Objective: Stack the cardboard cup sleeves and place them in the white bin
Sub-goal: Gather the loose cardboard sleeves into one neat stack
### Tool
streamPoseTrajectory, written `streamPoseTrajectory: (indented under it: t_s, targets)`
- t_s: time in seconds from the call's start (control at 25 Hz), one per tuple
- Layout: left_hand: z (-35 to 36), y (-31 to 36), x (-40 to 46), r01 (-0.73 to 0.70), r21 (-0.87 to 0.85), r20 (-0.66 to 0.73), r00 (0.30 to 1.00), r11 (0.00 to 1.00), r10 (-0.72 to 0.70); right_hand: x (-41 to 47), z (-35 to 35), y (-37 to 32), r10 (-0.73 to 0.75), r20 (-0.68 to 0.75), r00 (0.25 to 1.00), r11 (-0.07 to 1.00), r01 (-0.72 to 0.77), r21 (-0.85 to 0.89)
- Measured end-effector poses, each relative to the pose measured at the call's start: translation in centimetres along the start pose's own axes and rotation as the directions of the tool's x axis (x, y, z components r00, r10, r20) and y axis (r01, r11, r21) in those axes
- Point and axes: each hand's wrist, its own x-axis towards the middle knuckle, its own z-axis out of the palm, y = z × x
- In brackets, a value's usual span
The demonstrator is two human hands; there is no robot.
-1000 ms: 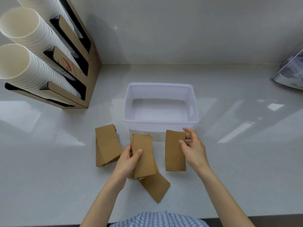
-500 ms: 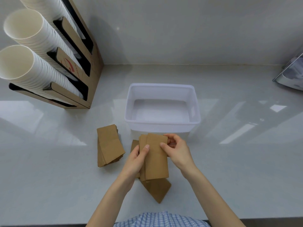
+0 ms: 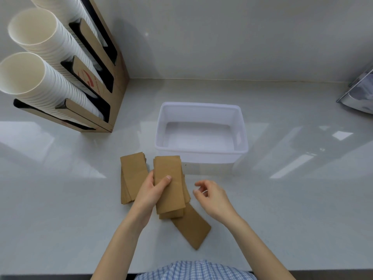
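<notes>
My left hand (image 3: pixel 151 191) grips a stack of flat brown cardboard sleeves (image 3: pixel 169 190) by its left edge, thumb pressed on top. A second pile of sleeves (image 3: pixel 132 176) lies just left of it on the counter. One loose sleeve (image 3: pixel 191 227) lies slanted under the held stack, toward me. My right hand (image 3: pixel 212 197) hovers to the right of the stack, fingers loosely curled, holding nothing. The white bin (image 3: pixel 201 152) stands right behind the sleeves, and its inside is bare.
A cardboard dispenser (image 3: pixel 96 81) with rows of white paper cups (image 3: pixel 36 81) stands at the back left. A shiny metal object (image 3: pixel 359 98) sits at the right edge. The wall runs behind the bin. The counter's front edge is near my shirt.
My right hand carried the sleeve from the right onto the stack in my left hand, let go of it and drew back to the right.
</notes>
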Motion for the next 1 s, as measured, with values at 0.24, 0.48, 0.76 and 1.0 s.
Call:
streamPoseTrajectory:
  t_s: [0.24, 0.48, 0.76, 1.0]
  targets:
    - [-1.5, 0.8, 0.1, -0.027, -0.045, -0.06, 0.998, 0.999, 0.024, -1.6, 2.9, -0.3, 0.067, 0.138, 0.988, 0.879, 0.007, -0.478]
    - [-2.3, 0.8, 0.2, -0.04, -0.047, -0.089, 0.995, 0.998, 0.035, -1.4, 4.1, -0.6, 0.077, 0.089, 0.993, 0.846, -0.018, -0.532]
    - [-2.5, 0.8, 0.1, -0.037, -0.044, -0.084, 0.996, 0.998, 0.033, -0.9, 2.3, 0.3, 0.042, 0.091, 0.995, 0.956, -0.013, -0.293]
    - [-2.3, 0.6, 0.1, -0.034, -0.035, -0.07, 0.997, 0.999, 0.032, -0.2, -0.7, 1.3, 0.065, -0.145, 0.987, 0.996, -0.073, -0.046]
